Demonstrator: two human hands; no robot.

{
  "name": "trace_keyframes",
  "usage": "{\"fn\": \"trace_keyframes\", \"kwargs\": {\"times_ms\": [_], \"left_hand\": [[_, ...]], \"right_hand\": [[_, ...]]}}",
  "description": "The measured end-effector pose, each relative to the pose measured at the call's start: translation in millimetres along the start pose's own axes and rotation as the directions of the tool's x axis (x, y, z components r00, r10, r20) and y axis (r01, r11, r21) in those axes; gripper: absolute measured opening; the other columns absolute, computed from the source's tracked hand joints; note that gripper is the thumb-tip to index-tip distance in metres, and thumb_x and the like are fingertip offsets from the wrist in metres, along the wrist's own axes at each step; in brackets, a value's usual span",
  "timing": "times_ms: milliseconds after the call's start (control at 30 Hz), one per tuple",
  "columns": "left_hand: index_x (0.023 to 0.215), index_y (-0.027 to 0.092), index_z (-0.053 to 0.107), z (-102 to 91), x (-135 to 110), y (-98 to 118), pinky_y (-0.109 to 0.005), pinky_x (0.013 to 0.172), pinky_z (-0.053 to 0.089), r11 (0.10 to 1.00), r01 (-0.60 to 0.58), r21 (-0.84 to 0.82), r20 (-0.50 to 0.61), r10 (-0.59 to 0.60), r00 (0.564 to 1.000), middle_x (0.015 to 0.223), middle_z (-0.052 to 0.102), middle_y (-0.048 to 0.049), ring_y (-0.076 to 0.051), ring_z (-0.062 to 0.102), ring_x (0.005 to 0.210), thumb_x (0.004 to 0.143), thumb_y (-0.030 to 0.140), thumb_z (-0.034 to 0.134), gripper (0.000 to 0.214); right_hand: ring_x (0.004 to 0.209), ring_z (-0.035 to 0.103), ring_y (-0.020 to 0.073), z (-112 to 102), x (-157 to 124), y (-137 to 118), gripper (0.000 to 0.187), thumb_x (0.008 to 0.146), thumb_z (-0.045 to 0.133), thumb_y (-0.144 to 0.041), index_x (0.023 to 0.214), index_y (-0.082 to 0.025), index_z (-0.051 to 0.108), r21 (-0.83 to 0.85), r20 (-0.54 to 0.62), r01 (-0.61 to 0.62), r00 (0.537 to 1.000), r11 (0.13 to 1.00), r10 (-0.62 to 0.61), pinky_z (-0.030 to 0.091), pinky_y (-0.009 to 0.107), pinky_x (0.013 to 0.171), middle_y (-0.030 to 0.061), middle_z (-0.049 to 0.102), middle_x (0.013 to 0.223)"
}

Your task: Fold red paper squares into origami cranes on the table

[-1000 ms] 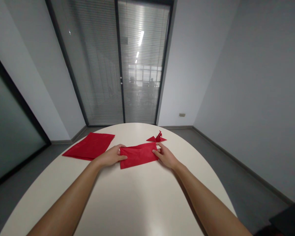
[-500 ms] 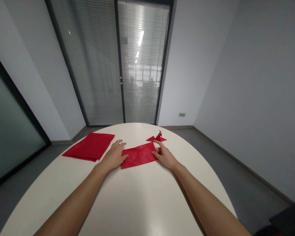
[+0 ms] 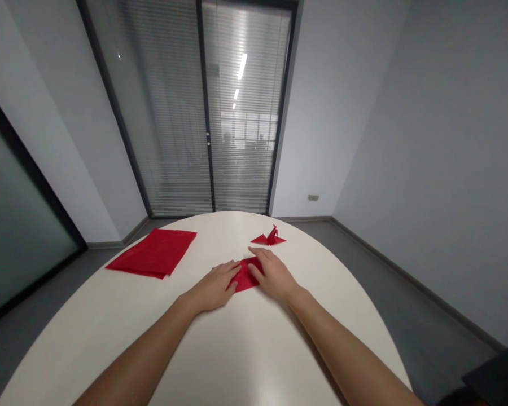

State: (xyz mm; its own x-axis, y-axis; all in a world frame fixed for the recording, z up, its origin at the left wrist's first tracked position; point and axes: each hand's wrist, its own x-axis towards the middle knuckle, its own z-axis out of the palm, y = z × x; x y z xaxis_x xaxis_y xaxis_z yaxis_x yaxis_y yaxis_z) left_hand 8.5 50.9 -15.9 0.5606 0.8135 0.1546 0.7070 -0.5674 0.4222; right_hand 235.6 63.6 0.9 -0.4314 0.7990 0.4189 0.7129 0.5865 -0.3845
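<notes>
A folded sheet of red paper [image 3: 246, 276] lies on the white table, partly covered by both hands. My left hand [image 3: 217, 285] rests flat over its left part with the fingers stretched out. From the other side my right hand [image 3: 275, 275] lies on the right part, fingers extended and thumb apart on the paper. Just beyond my right hand stands a red paper crane [image 3: 270, 237] with its wings spread. How the paper's ends lie under my palms is hidden.
To the left on the round white table [image 3: 220, 349] lies a stack of red paper sheets [image 3: 154, 254]. Past the table's far edge are glass panels with blinds [image 3: 173, 113]. A dark object [image 3: 497, 378] shows at the lower right corner.
Both hands have moved inward over the red paper, from holding its two ends to lying flat on it. Less of the paper shows. The crane and the stack stay in place.
</notes>
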Motion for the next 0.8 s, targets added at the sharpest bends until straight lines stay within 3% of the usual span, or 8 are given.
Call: {"fn": "trace_keyframes", "kwargs": {"times_ms": [100, 233, 400, 567, 700, 733, 800], "left_hand": [[0.155, 0.020, 0.032, 2.6, 2, 0, -0.046, 0.123, 0.023, 1.000, -0.005, 0.019, 0.040, 0.005, 0.999, 0.162, 0.034, -0.0094, -0.023, 0.029, 0.150, 0.101, 0.036, 0.034, 0.057], [0.157, 0.014, 0.024, 3.8, 4, 1, -0.044, 0.124, 0.016, 0.990, 0.073, 0.124, 0.115, -0.087, 0.989, 0.166, 0.021, -0.0111, -0.024, 0.017, 0.154, 0.102, 0.039, 0.025, 0.061], [0.156, 0.007, 0.025, 7.0, 4, 0, -0.044, 0.124, 0.016, 0.965, 0.126, 0.231, 0.104, -0.153, 0.983, 0.166, 0.016, -0.0157, -0.027, 0.013, 0.154, 0.102, 0.043, 0.021, 0.066], [0.154, 0.000, 0.027, 8.1, 3, 1, -0.047, 0.122, 0.020, 0.913, 0.251, 0.321, 0.044, -0.279, 0.959, 0.164, 0.016, -0.0215, -0.033, 0.014, 0.153, 0.100, 0.040, 0.022, 0.068], [0.151, -0.001, 0.033, 3.5, 1, 6, -0.056, 0.121, 0.013, 0.822, 0.423, 0.382, -0.152, -0.396, 0.906, 0.159, 0.030, -0.0254, -0.037, 0.023, 0.151, 0.096, 0.031, 0.032, 0.064], [0.150, -0.001, 0.035, 2.0, 1, 8, -0.057, 0.121, 0.012, 0.814, 0.434, 0.387, -0.207, -0.382, 0.901, 0.159, 0.031, -0.0252, -0.037, 0.023, 0.151, 0.093, 0.028, 0.036, 0.064], [0.151, 0.003, 0.036, -0.1, 1, 11, -0.053, 0.123, 0.011, 0.855, 0.345, 0.388, -0.232, -0.272, 0.934, 0.161, 0.028, -0.0209, -0.034, 0.020, 0.152, 0.089, 0.021, 0.040, 0.064]], "right_hand": [[0.145, 0.036, 0.0286, 11, -4, -10, 0.063, 0.101, 0.041, -0.046, 0.154, -0.012, 0.036, 0.029, 0.231, 0.043, 0.972, 0.999, -0.048, 0.027, 0.046, 0.121, 0.0164, 0.041, 0.156], [0.154, 0.015, 0.0310, 17, -6, -11, 0.081, 0.099, 0.029, -0.065, 0.157, -0.009, 0.027, -0.047, 0.390, -0.086, 0.916, 0.995, 0.098, 0.014, 0.047, 0.125, 0.0149, 0.023, 0.164], [0.154, 0.009, 0.0309, 12, -4, -12, 0.089, 0.094, 0.029, -0.073, 0.158, -0.011, 0.025, -0.105, 0.400, -0.155, 0.898, 0.982, 0.184, 0.008, 0.046, 0.125, 0.0127, 0.016, 0.166], [0.154, 0.010, 0.0321, 9, -5, -16, 0.095, 0.090, 0.032, -0.079, 0.158, -0.012, 0.026, -0.125, 0.388, -0.192, 0.894, 0.973, 0.226, 0.008, 0.047, 0.125, 0.0131, 0.016, 0.166], [0.154, 0.011, 0.0321, 9, -4, -17, 0.093, 0.090, 0.035, -0.077, 0.158, -0.014, 0.028, -0.124, 0.371, -0.196, 0.900, 0.973, 0.228, 0.007, 0.048, 0.125, 0.0120, 0.017, 0.166], [0.154, 0.011, 0.0320, 10, -4, -16, 0.092, 0.090, 0.036, -0.076, 0.158, -0.014, 0.028, -0.124, 0.366, -0.195, 0.903, 0.973, 0.227, 0.008, 0.048, 0.125, 0.0121, 0.018, 0.166], [0.154, 0.012, 0.0319, 10, -3, -15, 0.089, 0.091, 0.039, -0.073, 0.157, -0.014, 0.029, -0.127, 0.354, -0.185, 0.909, 0.975, 0.219, 0.008, 0.048, 0.125, 0.0127, 0.020, 0.165]]}}
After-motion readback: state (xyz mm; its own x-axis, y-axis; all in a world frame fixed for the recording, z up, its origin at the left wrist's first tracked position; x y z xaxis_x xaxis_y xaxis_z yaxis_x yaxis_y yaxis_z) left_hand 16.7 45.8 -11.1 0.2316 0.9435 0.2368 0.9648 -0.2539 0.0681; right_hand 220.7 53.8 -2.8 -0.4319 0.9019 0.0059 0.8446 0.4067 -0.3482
